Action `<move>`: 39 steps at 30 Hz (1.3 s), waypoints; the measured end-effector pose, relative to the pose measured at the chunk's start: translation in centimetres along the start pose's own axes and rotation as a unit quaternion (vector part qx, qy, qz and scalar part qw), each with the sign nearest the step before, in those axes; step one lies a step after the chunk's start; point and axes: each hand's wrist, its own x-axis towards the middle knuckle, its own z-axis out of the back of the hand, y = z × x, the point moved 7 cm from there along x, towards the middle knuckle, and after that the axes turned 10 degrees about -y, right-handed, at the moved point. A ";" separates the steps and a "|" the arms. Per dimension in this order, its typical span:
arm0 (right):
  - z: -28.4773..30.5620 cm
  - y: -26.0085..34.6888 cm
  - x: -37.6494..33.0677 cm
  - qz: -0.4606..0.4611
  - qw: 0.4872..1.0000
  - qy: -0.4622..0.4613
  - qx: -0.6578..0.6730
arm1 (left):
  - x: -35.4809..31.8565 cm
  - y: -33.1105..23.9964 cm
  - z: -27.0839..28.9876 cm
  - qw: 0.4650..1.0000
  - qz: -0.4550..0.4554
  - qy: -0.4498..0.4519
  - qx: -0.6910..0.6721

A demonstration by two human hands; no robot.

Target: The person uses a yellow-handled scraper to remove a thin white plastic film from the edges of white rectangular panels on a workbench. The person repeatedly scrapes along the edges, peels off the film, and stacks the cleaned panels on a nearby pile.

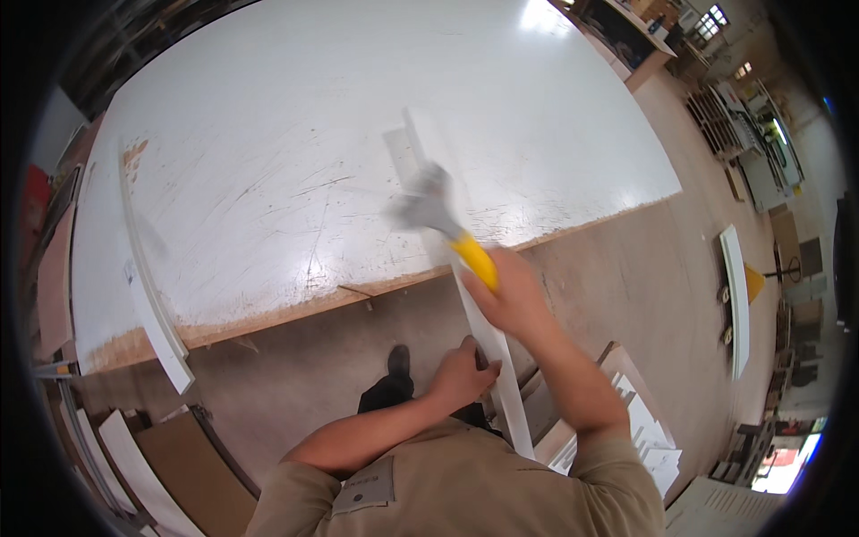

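My right hand [512, 295] grips the yellow handle of a hammer [438, 215], whose grey head is blurred above the white worktable [295, 134]. My left hand [461, 374] holds the near end of a long white strip of moulding [490, 345]. The strip runs from my waist up across the table's front edge onto the tabletop, under the hammer head.
Another white moulding strip [148, 277] lies along the table's left edge and sticks out past the front. White boards [644, 430] are stacked on the floor at my right, brown panels [179, 465] at my left. A white panel [735, 295] lies further right on the floor.
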 end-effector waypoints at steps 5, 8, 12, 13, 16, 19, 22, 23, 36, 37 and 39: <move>-0.5 -5.3 -14.2 -0.297 0.933 0.046 0.200 | 2.1 -0.9 0.8 0.982 -0.117 -0.134 0.065; -1.1 -6.3 -17.5 -0.326 0.908 0.067 0.254 | 3.2 -1.9 0.6 0.983 -0.123 -0.121 0.058; -1.3 -9.6 -17.3 -0.387 0.835 0.097 0.378 | 2.7 -3.3 0.8 0.978 -0.178 -0.085 0.074; -1.9 -10.3 -17.4 -0.407 0.788 0.080 0.455 | 2.5 -2.4 1.2 0.976 -0.176 -0.106 0.066; -2.8 -13.3 -18.5 -0.425 0.726 -0.002 0.540 | 2.4 1.3 0.1 0.985 -0.137 -0.098 0.033; -2.8 -15.1 -19.0 -0.453 0.725 -0.061 0.515 | 0.8 4.9 -4.5 0.994 0.047 0.077 -0.055; -2.5 -15.6 -19.1 -0.464 0.731 -0.073 0.495 | 0.5 4.5 -5.9 0.992 0.052 0.097 -0.069; -2.3 -15.6 -19.1 -0.464 0.735 -0.068 0.490 | 0.5 4.4 -6.0 0.989 0.056 0.100 -0.088; 7.3 -7.3 -15.2 -0.249 0.966 0.039 -0.057 | 0.5 4.9 -6.5 0.976 0.043 0.117 -0.178; 7.5 -6.1 -15.1 -0.230 0.968 0.068 -0.071 | 0.7 4.9 -6.6 0.980 0.034 0.109 -0.165; 7.4 -3.9 -14.8 -0.194 0.967 0.129 -0.099 | 0.6 4.6 -6.7 0.982 0.034 0.105 -0.152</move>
